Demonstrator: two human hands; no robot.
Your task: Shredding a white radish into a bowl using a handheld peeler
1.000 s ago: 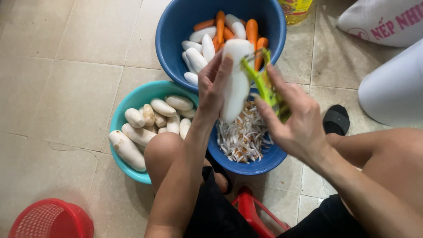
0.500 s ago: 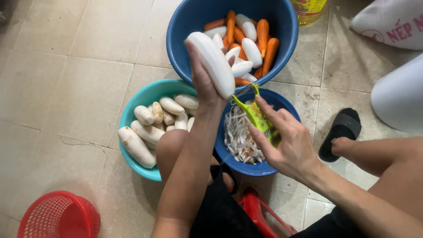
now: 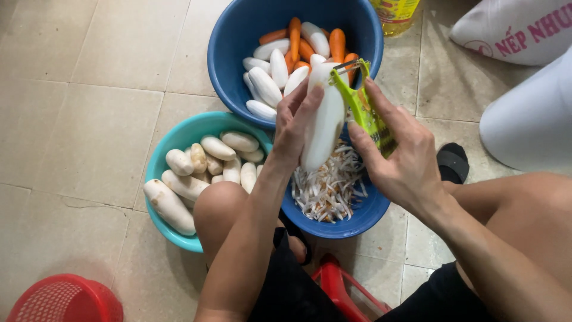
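My left hand [image 3: 296, 122] grips a long white peeled radish [image 3: 325, 119], held upright over a small blue bowl [image 3: 357, 220] full of white and orange shreds. In my right hand [image 3: 396, 152] is a yellow-green peeler [image 3: 363, 104], its blade against the radish's upper right side. Beyond them stands a big blue basin [image 3: 238, 53] with peeled white radishes and carrots. A teal basin [image 3: 161, 161] at the left holds several unpeeled pale radishes.
A red plastic basket [image 3: 62, 301] sits at the bottom left on the tiled floor. A red stool [image 3: 342, 289] shows under me. A white sack [image 3: 512, 30], a yellow bottle [image 3: 396, 9] and a black sandal [image 3: 453, 161] lie to the right.
My left hand had swung the radish out over the big basin; it is back over the small bowl, and the peeler has risen from the bowl to the radish's top.
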